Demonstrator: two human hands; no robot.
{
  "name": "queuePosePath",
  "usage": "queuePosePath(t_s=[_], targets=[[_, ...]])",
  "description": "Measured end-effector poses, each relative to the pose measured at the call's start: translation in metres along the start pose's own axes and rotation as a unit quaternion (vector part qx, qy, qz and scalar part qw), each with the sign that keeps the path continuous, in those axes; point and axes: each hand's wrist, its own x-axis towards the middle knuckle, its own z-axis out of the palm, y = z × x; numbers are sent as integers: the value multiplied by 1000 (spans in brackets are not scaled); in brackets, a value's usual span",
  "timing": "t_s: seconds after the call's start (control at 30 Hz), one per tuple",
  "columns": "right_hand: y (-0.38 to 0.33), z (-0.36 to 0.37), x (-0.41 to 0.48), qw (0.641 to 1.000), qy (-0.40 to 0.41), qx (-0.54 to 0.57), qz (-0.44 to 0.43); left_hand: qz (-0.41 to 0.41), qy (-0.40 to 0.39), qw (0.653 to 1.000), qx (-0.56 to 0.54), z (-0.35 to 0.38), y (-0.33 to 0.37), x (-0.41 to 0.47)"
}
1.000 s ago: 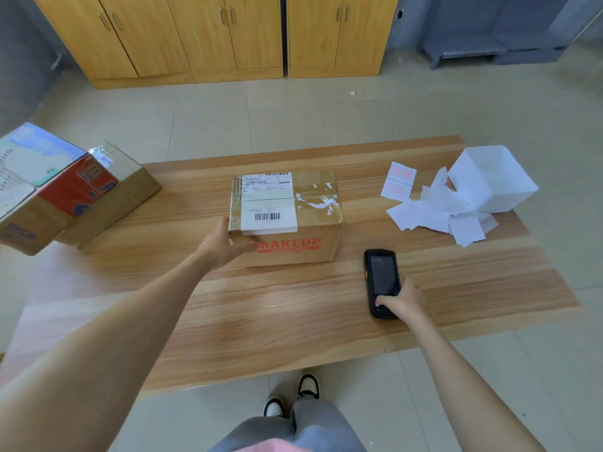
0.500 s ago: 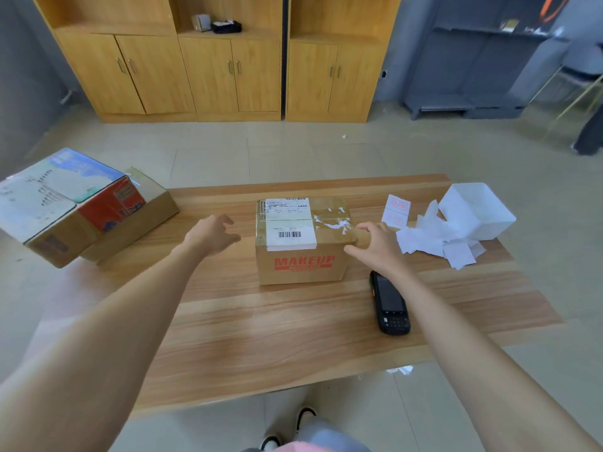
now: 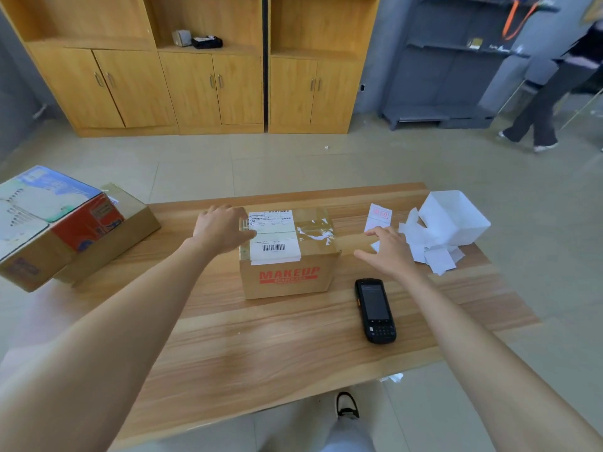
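A small cardboard box (image 3: pixel 287 275) printed MAKEUP in red stands at the middle of the wooden table (image 3: pixel 261 347), with a white barcode label on top. My left hand (image 3: pixel 222 228) rests on the box's top left edge with fingers fairly straight. My right hand (image 3: pixel 388 249) hovers open just right of the box, fingers spread, holding nothing. A black handheld scanner (image 3: pixel 375 309) lies flat on the table in front of my right hand.
Two larger cardboard boxes (image 3: pixel 58 223) sit at the table's left end. A white open box (image 3: pixel 456 216) and a heap of loose paper labels (image 3: pixel 430 252) lie at the right end. Wooden cabinets (image 3: pixel 195 86) stand behind. A person (image 3: pixel 554 102) walks at far right.
My right hand let go of the scanner, left it on the table and moved up beside the box. My left hand shifted from the box's side to its top left edge.
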Motion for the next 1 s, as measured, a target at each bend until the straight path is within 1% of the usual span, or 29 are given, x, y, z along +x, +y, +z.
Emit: queuePosePath(t_s=[0.17, 0.37, 0.5, 0.63, 0.77, 0.9, 1.0], targets=[[40, -14, 17, 1000, 15, 11, 25, 29, 1, 1000, 9, -3, 47, 27], [116, -41, 53, 999, 10, 14, 52, 55, 16, 998, -32, 8, 140, 75], [180, -61, 76, 998, -5, 15, 64, 50, -14, 998, -32, 34, 206, 106], [236, -77, 102, 998, -31, 12, 61, 32, -26, 998, -47, 63, 269, 132], [264, -84, 127, 997, -67, -6, 37, 7, -58, 997, -45, 91, 310, 143], [281, -73, 147, 995, -96, 23, 19, -17, -89, 995, -44, 120, 333, 143], [287, -57, 154, 992, -126, 24, 6, -42, -121, 990, -54, 138, 339, 140]])
